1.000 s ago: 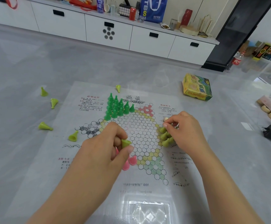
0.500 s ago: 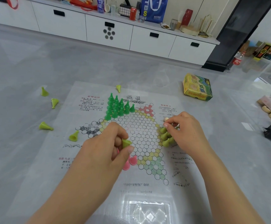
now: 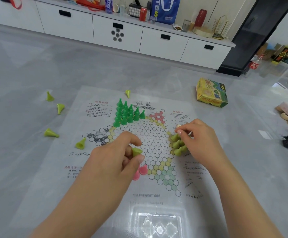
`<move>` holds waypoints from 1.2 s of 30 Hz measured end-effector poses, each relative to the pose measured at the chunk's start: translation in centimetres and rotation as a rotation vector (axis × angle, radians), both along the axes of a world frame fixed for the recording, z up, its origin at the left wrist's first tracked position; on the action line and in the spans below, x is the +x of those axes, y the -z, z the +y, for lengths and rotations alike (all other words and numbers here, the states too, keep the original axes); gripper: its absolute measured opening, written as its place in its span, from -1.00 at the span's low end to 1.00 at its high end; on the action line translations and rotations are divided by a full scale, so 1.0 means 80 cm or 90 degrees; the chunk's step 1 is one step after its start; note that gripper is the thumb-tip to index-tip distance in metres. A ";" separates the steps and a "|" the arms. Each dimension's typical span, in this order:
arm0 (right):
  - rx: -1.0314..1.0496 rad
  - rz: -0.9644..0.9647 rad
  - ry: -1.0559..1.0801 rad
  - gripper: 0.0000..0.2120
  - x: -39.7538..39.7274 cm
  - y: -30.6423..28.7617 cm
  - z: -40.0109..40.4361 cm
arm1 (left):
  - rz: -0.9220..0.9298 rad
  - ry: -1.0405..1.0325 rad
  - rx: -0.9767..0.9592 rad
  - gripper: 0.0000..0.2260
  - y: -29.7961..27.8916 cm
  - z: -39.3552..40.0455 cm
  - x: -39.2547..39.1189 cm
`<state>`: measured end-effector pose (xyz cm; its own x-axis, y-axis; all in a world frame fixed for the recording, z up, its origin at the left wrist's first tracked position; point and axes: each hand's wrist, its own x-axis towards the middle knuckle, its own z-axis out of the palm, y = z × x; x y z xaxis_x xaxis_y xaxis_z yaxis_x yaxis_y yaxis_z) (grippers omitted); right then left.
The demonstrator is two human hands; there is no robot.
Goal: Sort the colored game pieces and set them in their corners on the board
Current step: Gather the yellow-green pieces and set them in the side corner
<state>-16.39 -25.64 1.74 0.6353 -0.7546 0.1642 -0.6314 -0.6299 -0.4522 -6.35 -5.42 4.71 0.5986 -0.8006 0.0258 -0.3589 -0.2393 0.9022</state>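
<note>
Almost nothing has moved since a second ago: both hands stay where they were over the board, and the loose pieces lie as before. The left hand pinches a yellow-green piece between thumb and forefinger, the other fingers curled under, above the lower left part of the Chinese checkers board. Just below that hand two pink pieces stand on the sheet. The right hand has its fingertips closed on one piece of the yellow-green cluster standing at the board's right corner. The dark green pieces fill the upper left corner, upright and packed together. Five more yellow-green cones lie tipped: one at the sheet's top edge, one at its left edge, three out on the grey floor. A yellow-green cardboard box sits beyond the board to the right, well apart.
</note>
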 end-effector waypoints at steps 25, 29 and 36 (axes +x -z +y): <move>-0.021 -0.017 -0.003 -0.84 -0.001 -0.001 0.000 | 0.000 -0.016 -0.042 -0.86 0.006 0.000 -0.001; 0.045 -0.169 -0.049 -0.84 0.007 -0.017 0.021 | 0.080 -0.042 -0.073 -0.89 0.002 -0.003 0.000; 0.034 -0.304 -0.387 -0.85 0.018 -0.058 0.117 | 0.487 -0.103 -0.175 -0.65 -0.011 -0.002 0.012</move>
